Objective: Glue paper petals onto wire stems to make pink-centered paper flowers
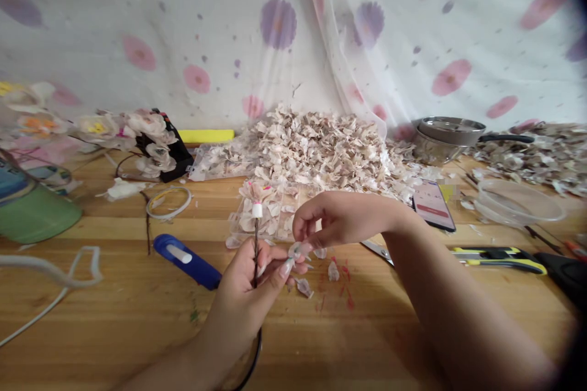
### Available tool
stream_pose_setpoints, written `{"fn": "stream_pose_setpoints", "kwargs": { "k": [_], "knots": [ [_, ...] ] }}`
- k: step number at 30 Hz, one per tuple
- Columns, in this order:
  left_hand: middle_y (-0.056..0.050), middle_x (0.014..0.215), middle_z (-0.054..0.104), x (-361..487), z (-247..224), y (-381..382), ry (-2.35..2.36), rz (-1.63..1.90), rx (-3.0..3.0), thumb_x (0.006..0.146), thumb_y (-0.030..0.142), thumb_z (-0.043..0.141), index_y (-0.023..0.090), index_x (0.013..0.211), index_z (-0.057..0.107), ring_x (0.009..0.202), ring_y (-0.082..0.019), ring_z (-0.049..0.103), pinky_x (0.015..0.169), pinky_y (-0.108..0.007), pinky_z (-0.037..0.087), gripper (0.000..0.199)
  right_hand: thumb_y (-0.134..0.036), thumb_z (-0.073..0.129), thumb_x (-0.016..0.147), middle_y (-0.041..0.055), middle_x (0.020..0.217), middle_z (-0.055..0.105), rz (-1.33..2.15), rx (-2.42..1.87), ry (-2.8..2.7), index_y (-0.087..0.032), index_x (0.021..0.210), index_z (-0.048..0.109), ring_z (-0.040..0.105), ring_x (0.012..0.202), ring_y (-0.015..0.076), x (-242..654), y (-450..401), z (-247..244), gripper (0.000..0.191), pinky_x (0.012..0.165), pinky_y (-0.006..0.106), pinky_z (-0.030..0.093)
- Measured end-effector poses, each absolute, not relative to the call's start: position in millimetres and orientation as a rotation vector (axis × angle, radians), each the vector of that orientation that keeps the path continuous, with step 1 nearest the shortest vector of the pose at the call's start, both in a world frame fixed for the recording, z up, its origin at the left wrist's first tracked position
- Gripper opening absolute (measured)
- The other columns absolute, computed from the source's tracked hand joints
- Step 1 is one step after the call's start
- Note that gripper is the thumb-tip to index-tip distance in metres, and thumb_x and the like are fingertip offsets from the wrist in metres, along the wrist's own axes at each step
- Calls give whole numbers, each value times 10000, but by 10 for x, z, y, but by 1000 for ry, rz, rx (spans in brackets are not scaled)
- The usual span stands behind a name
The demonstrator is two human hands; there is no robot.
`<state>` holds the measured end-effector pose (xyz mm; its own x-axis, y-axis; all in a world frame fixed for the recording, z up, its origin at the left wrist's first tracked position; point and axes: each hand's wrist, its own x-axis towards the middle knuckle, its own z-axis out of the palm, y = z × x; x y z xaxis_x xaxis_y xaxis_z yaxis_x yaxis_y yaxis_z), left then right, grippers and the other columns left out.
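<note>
Left hand [263,272] pinches, palm up; right hand [321,223], wrist bent, reaches its fingertips.

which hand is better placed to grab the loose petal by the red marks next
Right, probably. The right hand is nearer the loose petal by the red marks, with only its fingertips at the small pale piece; the left hand also holds the dark stem.
</note>
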<state>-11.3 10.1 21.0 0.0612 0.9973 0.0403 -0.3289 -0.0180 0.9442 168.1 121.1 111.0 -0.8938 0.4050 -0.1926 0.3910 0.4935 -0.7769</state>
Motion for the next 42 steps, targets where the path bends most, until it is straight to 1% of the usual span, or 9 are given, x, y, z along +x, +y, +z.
{"fn": "stream_pose_setpoints", "kwargs": {
  "k": [7,13,20,22,24,26,28,32,42],
  "knots": [
    [-7,813,711,-114,176,108,949,1291,1022,805,340,757,223,721,388,799,-186,735,672,-257,556,396,-91,649,836,10,752,677,1317,-787,-2730,-120,868,682,612,673,107,1635,1197,1119,54,621,207,465],
    [-7,835,729,-110,202,125,995,1271,1046,809,315,737,226,714,375,813,-182,738,684,-257,561,385,-70,633,844,8,740,676,1277,-797,-2717,-118,870,688,602,634,95,1632,1204,1131,77,585,194,458],
    [-22,852,749,-104,233,114,1087,1233,1111,812,306,705,226,707,365,762,-161,728,692,-266,570,364,-184,655,853,-5,713,666,1238,-817,-2623,-138,851,689,595,613,92,1786,1215,1206,57,578,201,457],
    [-15,796,728,-96,232,108,1166,1197,1158,838,344,665,226,718,388,703,-156,712,612,-241,543,324,-221,666,848,4,731,683,1199,-838,-2596,-142,854,699,614,638,100,1856,1205,1269,85,586,207,464],
    [0,718,688,-91,222,100,1243,1159,1197,897,411,568,219,733,438,591,-133,668,500,-213,474,284,-264,678,842,13,767,701,1140,-859,-2585,-153,855,713,630,678,110,1922,1193,1328,117,615,217,476],
    [7,672,657,-92,211,91,1304,1128,1218,946,452,448,208,733,482,487,-106,600,435,-209,405,325,-297,681,840,16,795,710,1070,-894,-2582,-166,862,727,640,706,118,1974,1183,1369,140,644,230,486],
    [7,659,647,-101,206,83,1347,1116,1243,958,456,399,202,712,502,456,-93,565,445,-216,403,368,-310,672,844,17,816,715,1016,-925,-2589,-177,872,736,648,725,126,2003,1175,1390,151,661,243,490],
    [7,616,629,-134,210,76,1383,1054,1328,954,468,398,204,670,525,483,-110,561,521,-239,456,408,-302,663,852,12,815,712,961,-910,-2597,-185,873,742,637,730,128,1980,1155,1386,143,663,252,477],
    [17,533,608,-153,209,78,1406,989,1302,948,479,459,210,612,499,452,-117,505,477,-229,386,433,-182,662,860,8,843,711,686,-841,-2605,-179,843,741,632,754,118,1844,1096,1354,81,687,248,468]
  ]
}}
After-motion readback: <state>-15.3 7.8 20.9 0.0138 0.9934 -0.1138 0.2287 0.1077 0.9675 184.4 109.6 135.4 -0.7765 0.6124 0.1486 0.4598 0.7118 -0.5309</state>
